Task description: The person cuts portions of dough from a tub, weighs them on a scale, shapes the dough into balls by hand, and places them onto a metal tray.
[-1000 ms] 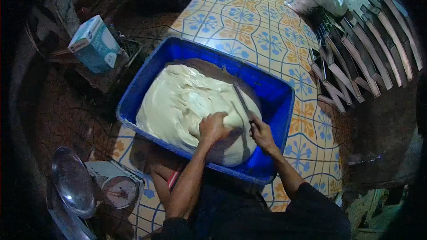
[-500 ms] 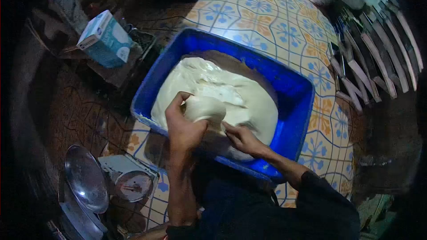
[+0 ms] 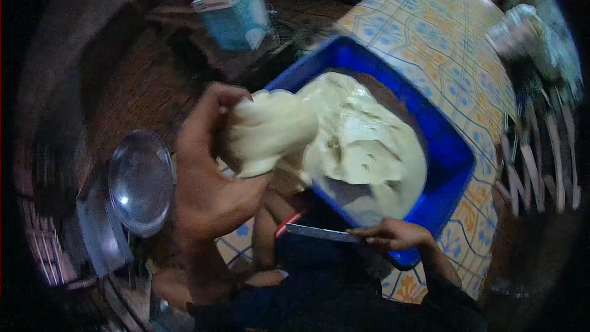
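The dough (image 3: 375, 132) is pale, soft and shiny, with wavy folds and little dents on top. The left hand (image 3: 206, 187) has its fingers and thumb curled around a lump of dough (image 3: 270, 132). This lump is smooth and stretchy, and a bit blurry. It hangs over the left side of the tub (image 3: 448, 166), and I can't tell if it is joined to the rest. The right hand (image 3: 396, 233) has its fingers wrapped around the end of a long, thin, flat knife (image 3: 322, 233). The blade points left, just outside the tub's near edge, and the hand is close to the near right corner.

Half a second ago, the left hand held the lump above the middle of the tub. Now it has moved left, to the tub's side, nearer the round, shiny metal pan (image 3: 141, 181). The right hand was over the dough then, and now it is at the near edge. The view has turned too.

The tub is blue, with straight sides and four corners. The dough inside makes a big heap, and the blue bottom shows near the right edge. Past the far left corner is a blue and white box (image 3: 236, 15).
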`<act>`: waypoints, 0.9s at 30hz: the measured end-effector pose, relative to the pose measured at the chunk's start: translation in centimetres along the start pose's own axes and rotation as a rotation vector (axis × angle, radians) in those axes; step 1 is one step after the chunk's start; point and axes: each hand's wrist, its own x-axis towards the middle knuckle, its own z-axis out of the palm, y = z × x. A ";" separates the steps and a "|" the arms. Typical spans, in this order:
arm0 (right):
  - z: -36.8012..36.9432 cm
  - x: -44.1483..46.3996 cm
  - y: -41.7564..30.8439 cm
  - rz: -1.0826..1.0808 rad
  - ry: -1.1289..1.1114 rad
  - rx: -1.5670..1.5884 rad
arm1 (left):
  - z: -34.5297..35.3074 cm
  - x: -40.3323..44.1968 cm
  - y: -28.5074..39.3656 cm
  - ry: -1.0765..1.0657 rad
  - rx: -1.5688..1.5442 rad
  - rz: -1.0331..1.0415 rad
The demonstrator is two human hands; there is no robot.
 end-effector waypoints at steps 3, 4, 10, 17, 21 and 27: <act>0.4 1.8 0.6 0.127 0.215 -0.039 | -5.6 -1.7 3.2 0.067 0.301 -0.085; 0.2 2.8 0.7 0.125 0.329 0.105 | -7.7 -2.2 3.1 0.111 0.344 -0.108; 1.0 10.4 2.0 -0.002 0.733 0.233 | -19.1 -4.9 -2.3 0.152 0.922 -0.026; 2.4 12.4 3.4 -0.117 0.733 -0.065 | -23.3 -11.7 -12.5 0.204 1.120 -0.245; 2.1 12.3 5.3 0.041 0.756 0.025 | -21.8 -15.4 -14.4 0.351 1.181 -0.315; 1.6 12.6 7.2 -0.052 0.736 -0.057 | -17.1 -22.3 -15.2 1.170 0.715 -0.222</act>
